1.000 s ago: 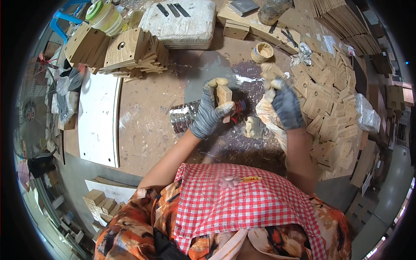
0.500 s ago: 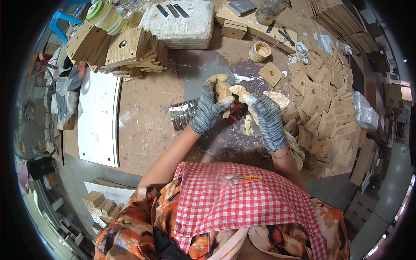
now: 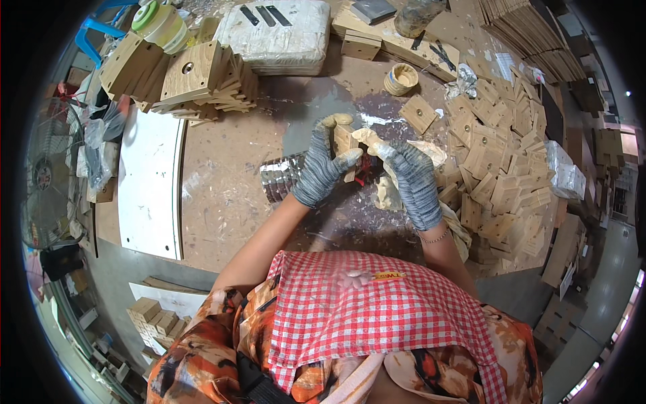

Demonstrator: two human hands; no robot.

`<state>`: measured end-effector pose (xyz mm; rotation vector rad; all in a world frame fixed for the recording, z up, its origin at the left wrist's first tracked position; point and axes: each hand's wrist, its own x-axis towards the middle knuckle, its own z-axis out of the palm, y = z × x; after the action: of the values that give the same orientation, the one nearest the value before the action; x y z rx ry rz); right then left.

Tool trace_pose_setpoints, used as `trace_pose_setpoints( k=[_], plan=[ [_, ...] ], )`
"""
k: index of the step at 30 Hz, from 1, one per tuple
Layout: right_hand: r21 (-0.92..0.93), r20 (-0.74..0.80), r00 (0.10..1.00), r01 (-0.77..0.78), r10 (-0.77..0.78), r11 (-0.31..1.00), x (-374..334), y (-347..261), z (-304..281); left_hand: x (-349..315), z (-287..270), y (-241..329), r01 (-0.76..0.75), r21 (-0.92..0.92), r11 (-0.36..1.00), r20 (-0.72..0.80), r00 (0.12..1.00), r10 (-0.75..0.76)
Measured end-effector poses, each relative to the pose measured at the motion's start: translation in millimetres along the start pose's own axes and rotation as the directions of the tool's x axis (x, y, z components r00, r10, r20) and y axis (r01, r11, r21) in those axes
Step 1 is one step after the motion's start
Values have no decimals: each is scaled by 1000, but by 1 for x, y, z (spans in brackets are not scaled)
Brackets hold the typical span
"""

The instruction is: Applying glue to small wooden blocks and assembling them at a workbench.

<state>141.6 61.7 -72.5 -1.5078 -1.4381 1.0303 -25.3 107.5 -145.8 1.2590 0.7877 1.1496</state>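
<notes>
Grey knit covers the left hand point(image 3: 319, 168), its fingertips coated tan; the forearm slants up from below, fingers curl over the far end of a small wooden block point(image 3: 344, 140), and the thumb presses near its lower part, so the block is pinched between them above the worktable point(image 3: 222, 222). Just to its right, the gloved right hand point(image 3: 408, 176) leans in, forefinger and thumb bent toward each other beside the block's right edge; I cannot tell whether they touch the wood or pinch anything themselves. Counting across, I see one fan point(image 3: 44, 176), one white board point(image 3: 151, 185), one jar point(image 3: 159, 28) with a green lid, two stacks of wooden plates point(image 3: 192, 66), one pale wrapped bundle point(image 3: 269, 50) with three black strips point(image 3: 264, 16) on top, one shiny dark cylinder point(image 3: 277, 178) lying down, one small cup point(image 3: 401, 79), one wooden plate by itself point(image 3: 418, 114), and one broad heap of wooden pieces point(image 3: 498, 161), too jumbled to count. The cylinder's right end goes behind the left hand; something red point(image 3: 361, 180) between the hands is mostly covered; a pale lump point(image 3: 386, 194) and a cream rag point(image 3: 433, 151) are partly behind the right hand.
</notes>
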Motion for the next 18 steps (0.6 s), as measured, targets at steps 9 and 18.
trace_pose_setpoints(
  k=[9, 18],
  plan=[
    [-55, -64, 992, 108, -112, 993, 1, 4, 4, 0, 0, 1, 5, -29, 1000, 12, 1000, -4],
    [240, -111, 975, -163, 194, 957, 4, -8, -3, 0, 0, -2, 49, -91, 995, 2, 999, -49]
  ],
)
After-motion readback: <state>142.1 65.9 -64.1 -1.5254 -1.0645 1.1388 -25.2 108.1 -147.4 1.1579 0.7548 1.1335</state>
